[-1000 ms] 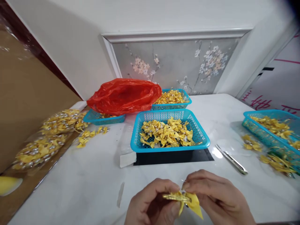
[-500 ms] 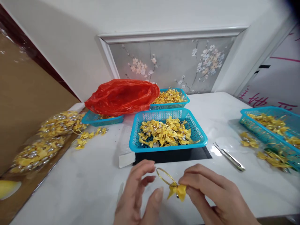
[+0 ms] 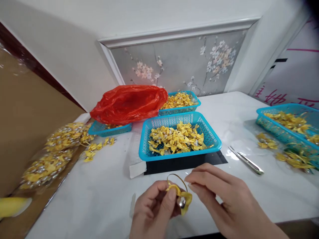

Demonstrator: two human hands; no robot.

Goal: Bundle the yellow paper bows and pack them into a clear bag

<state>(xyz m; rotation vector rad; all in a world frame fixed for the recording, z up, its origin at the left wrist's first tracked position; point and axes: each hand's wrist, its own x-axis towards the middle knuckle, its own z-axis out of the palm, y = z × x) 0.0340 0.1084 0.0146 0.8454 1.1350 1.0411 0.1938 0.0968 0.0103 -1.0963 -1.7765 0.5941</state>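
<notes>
Left hand [image 3: 156, 207] grip pinching small yellow ribbon bow with gold loop and silver bell [image 3: 180, 196] | right hand [image 3: 219, 196] fingers parting just beside it, holding nothing | blue plastic basket of finished yellow bows [image 3: 179, 139] filling up just beyond grip; loose bows are lying about, so more seems left.

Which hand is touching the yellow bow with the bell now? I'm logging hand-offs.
Touching: the head view shows the left hand pinching the yellow bow. The right hand looks just apart from it.

left hand [image 3: 156, 207] pinched, right hand [image 3: 219, 196] loosely curled.

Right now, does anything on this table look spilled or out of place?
Yes. A few yellow bows lie loose on the white table outside the baskets, and more sit beside the right blue basket.
</notes>
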